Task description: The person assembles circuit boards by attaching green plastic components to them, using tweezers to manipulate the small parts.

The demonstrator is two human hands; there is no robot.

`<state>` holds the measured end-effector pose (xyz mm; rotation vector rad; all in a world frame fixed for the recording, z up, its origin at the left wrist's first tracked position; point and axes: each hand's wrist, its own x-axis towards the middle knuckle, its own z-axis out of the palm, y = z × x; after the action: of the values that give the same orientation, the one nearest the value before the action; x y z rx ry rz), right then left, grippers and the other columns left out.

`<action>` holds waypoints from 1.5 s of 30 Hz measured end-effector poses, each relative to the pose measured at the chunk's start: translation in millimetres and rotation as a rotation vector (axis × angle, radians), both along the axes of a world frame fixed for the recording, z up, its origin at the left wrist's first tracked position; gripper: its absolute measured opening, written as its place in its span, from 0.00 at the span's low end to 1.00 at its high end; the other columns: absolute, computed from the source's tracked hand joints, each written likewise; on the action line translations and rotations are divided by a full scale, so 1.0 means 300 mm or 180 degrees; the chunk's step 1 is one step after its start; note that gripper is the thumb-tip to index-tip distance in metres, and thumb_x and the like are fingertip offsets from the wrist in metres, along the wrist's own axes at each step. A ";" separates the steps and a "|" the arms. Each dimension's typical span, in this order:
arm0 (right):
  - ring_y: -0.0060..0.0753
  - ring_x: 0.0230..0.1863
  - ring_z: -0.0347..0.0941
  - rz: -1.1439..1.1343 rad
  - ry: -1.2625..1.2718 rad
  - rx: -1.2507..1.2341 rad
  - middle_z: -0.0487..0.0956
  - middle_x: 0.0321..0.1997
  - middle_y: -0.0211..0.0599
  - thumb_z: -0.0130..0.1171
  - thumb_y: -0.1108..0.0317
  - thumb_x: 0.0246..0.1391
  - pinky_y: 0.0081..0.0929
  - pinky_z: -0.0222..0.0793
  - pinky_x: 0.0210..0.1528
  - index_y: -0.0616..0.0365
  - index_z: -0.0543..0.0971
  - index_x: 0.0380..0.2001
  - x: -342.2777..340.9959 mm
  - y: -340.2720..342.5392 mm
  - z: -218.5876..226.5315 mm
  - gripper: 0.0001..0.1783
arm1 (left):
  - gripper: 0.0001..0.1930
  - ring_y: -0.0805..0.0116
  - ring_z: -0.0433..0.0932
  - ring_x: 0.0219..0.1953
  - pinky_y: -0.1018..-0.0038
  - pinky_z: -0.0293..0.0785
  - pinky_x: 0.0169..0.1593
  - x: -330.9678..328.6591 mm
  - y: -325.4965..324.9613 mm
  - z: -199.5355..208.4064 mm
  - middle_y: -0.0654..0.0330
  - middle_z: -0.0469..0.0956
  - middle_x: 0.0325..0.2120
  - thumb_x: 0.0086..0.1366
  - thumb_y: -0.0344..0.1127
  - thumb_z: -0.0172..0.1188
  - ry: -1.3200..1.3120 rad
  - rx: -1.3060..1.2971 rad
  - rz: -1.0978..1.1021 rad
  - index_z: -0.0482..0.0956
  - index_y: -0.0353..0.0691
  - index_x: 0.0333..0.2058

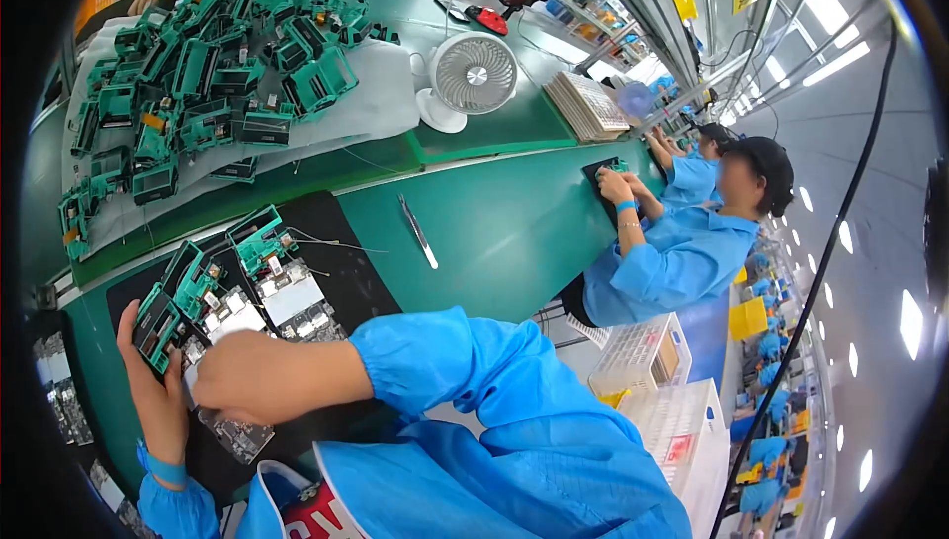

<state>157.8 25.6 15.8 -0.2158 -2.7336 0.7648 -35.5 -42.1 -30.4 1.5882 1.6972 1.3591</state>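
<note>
Left hand [158,396]: closed on the leftmost of 3 green frames [156,330], at the left part of the black mat [341,287]. Right hand [259,373]: curled above a circuit board [237,437]; fingertips hidden, grip cannot be determined. Possible faults: uneven left-hand pressure may tilt the frame and stress its parts; a right-hand slip may scrape or shift the boards; the right sleeve [410,356] may snag the thin wires [331,242]. Surface: a green workbench [504,223] carries tweezers [418,231] right of the mat, with a heap of frames [213,75] and a white fan [474,75] beyond. Room: a co-worker [682,262] sits at right, near white crates [643,356], under ceiling lamps [830,15].
</note>
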 end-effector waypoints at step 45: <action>0.36 0.33 0.71 -0.0763 0.0430 0.0732 0.74 0.29 0.38 0.56 0.66 0.48 0.30 0.63 0.32 0.62 0.76 0.28 -0.123 0.012 -0.038 0.09 | 0.39 0.60 0.66 0.63 0.66 0.60 0.68 -0.085 -0.111 -0.037 0.53 0.60 0.65 0.56 0.12 0.47 0.0254 -0.0607 0.0168 0.55 0.41 0.68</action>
<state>120.8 29.1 4.5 -0.4153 -2.5781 0.3824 -61.1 -75.5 -41.5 1.5171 1.8677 1.1332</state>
